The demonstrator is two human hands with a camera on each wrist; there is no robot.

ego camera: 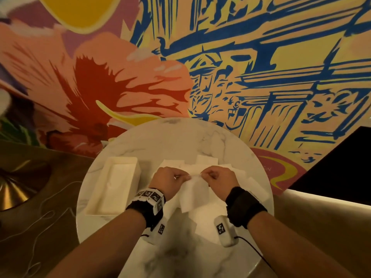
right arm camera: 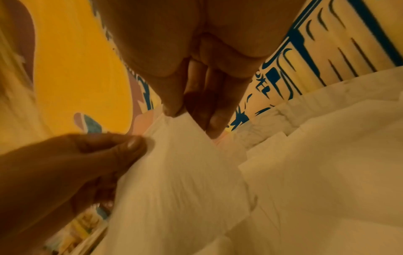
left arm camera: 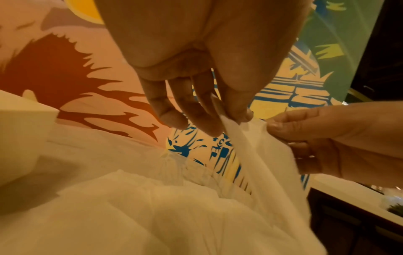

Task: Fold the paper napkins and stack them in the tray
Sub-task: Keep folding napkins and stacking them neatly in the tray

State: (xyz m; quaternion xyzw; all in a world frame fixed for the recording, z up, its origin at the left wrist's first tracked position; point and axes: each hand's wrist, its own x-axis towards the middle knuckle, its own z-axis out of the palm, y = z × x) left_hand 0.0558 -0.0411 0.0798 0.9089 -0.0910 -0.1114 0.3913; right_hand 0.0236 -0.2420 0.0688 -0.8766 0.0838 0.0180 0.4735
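Note:
Both hands hold one white paper napkin (ego camera: 193,192) up above the round marble table (ego camera: 176,137). My left hand (ego camera: 170,178) pinches its top left corner; my right hand (ego camera: 217,177) pinches the top right corner. The napkin (left arm camera: 261,155) hangs down between the hands. In the left wrist view my left hand (left arm camera: 229,117) pinches the edge and my right hand (left arm camera: 305,131) grips beside it. In the right wrist view my right hand (right arm camera: 181,112) and left hand (right arm camera: 122,146) pinch the napkin (right arm camera: 185,181). A cream rectangular tray (ego camera: 112,187) lies to the left.
Several loose white napkins (ego camera: 202,162) lie spread over the table under and behind the hands, seen too as napkins (left arm camera: 130,215) and napkins (right arm camera: 327,155). A painted wall (ego camera: 220,67) rises behind the table. A brass lamp base (ego camera: 12,189) and thin wires lie at left.

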